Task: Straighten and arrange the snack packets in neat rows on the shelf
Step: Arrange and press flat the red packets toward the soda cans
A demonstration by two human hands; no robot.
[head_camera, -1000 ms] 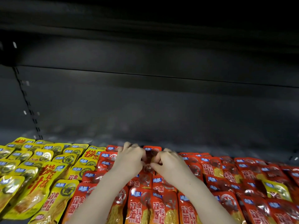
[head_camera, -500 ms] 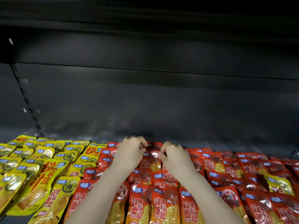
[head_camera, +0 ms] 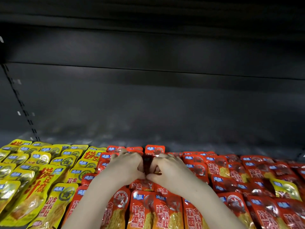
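Nearest, a front row of red packets (head_camera: 145,210) lying side by side, partly covered by two bare forearms reaching in over them. Just beyond, left grip (head_camera: 127,166) and right grip (head_camera: 168,169) knuckles-up and close together, thumbs almost meeting, fingers curled, both pinching one dark red packet (head_camera: 147,164) in the middle rows. To the left, yellow packets (head_camera: 41,162) overlapping, several askew; at right, a stray yellow packet (head_camera: 285,189) among the reds. Farther back, a back-row red packet (head_camera: 155,150), then bare shelf (head_camera: 214,147), dark back panel (head_camera: 148,104), slotted upright (head_camera: 21,104) far left.

Dark back panel (head_camera: 148,104); slotted upright (head_camera: 21,104) at left.
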